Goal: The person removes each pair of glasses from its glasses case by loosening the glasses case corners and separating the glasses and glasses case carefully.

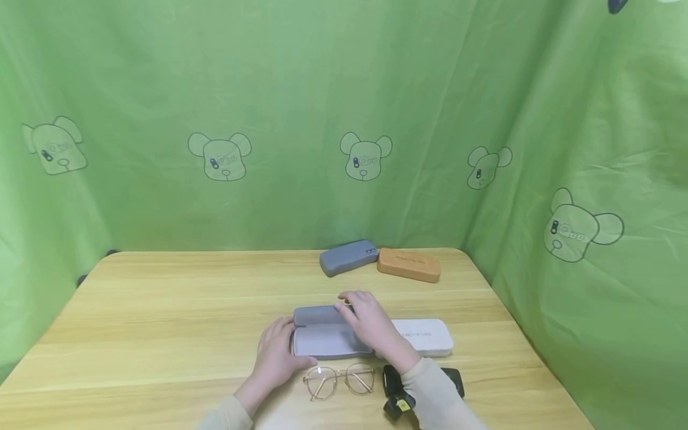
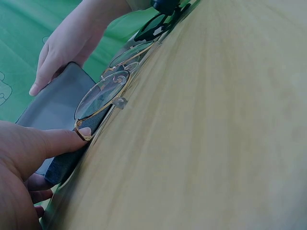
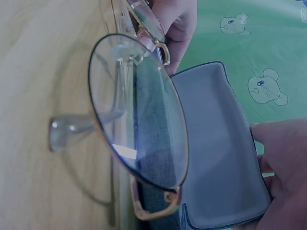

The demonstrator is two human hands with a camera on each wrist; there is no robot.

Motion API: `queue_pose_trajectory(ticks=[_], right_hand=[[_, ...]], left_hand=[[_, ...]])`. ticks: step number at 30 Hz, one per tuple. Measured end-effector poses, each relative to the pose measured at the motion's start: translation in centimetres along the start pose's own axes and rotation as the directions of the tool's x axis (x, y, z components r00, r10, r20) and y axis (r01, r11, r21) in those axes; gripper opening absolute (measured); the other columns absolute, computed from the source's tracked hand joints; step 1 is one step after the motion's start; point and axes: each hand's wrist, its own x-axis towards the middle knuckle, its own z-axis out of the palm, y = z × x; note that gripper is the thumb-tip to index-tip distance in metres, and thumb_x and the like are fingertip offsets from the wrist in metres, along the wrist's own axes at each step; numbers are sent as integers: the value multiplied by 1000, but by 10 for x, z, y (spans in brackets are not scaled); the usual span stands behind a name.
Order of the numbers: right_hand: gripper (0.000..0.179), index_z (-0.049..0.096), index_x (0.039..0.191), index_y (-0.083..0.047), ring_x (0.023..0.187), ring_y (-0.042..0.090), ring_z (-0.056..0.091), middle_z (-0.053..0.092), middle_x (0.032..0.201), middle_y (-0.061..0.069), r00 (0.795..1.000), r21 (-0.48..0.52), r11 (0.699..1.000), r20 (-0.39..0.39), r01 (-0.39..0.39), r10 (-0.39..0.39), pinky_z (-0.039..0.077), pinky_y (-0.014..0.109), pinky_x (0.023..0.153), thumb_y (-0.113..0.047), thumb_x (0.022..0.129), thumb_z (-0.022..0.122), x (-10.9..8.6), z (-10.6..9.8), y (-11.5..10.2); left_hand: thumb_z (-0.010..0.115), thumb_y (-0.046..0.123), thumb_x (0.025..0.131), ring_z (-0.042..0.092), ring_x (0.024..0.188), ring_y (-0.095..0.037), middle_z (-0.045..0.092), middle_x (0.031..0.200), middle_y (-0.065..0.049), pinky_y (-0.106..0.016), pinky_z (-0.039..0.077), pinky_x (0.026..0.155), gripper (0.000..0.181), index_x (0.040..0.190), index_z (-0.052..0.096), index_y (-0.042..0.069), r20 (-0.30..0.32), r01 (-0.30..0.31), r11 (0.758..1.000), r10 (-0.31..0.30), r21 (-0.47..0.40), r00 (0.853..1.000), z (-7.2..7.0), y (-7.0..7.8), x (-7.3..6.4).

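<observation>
From my remote station, I see the open grey, cloth-covered glasses case (image 1: 325, 341) on the pale wooden counter (image 1: 161, 322). The left hand (image 1: 276, 355) grips its left end, thumb in front and fingers (image 2: 41, 195) behind; the right hand (image 1: 373, 325) pinches the edge of the raised lid (image 3: 220, 143). The thin gold-rimmed round glasses (image 1: 340, 372) lie just in front of the case.

My worry is the left thumb (image 2: 62, 143): a small shift could knock the frame askew or scratch a lens. The cream right sleeve (image 1: 438, 391), above the black sunglasses (image 1: 392, 380), could drag them if the arm pulls back low. Should the left grip slacken, tugging the lid might skid the case.

The left wrist view puts that thumb right by the gold hinge, though I cannot tell whether they touch. The right wrist view shows the lid's lining, while only the head view shows the white oblong case (image 1: 430, 337) alongside.
</observation>
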Motion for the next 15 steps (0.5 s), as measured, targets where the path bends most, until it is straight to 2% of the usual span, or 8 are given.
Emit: queue_pose_trajectory(ticks=[4, 8, 11, 15], right_hand=[[45, 61, 124, -2, 116, 36, 60, 66, 121, 18, 999, -1, 1000, 32, -10, 11, 48, 51, 104, -39, 99, 52, 3, -2, -1], [49, 59, 128, 1, 120, 38, 59, 64, 127, 20, 995, 1, 1000, 98, -6, 5, 45, 52, 107, -39, 99, 51, 6, -8, -2], [52, 58, 131, 1, 125, 38, 57, 61, 132, 20, 986, -30, 1000, 167, 9, -4, 43, 51, 110, -40, 101, 48, 7, -12, -3], [52, 57, 134, -5, 125, 36, 57, 61, 134, 14, 965, -74, 997, 263, 30, -10, 43, 50, 110, -43, 102, 42, 7, -16, -2]], left_hand=[[88, 34, 62, 37, 137, -45, 50, 143, -20, -66, 19, 117, 85, 129, 54, -6, -4, 1, 1000, -1, 0, 1000, -2, 0, 1], [89, 33, 62, 37, 137, -45, 50, 143, -20, -65, 19, 117, 85, 129, 54, -6, -2, 2, 1000, -2, -10, 1000, -3, 1, 2], [89, 33, 62, 37, 137, -45, 49, 143, -20, -65, 18, 117, 85, 129, 54, -6, 5, 3, 1000, -3, -12, 1000, -3, 0, 3], [89, 34, 62, 38, 136, -45, 51, 142, -19, -64, 19, 118, 86, 130, 54, -6, 6, -2, 1000, 2, -6, 1000, -2, -2, 3]])
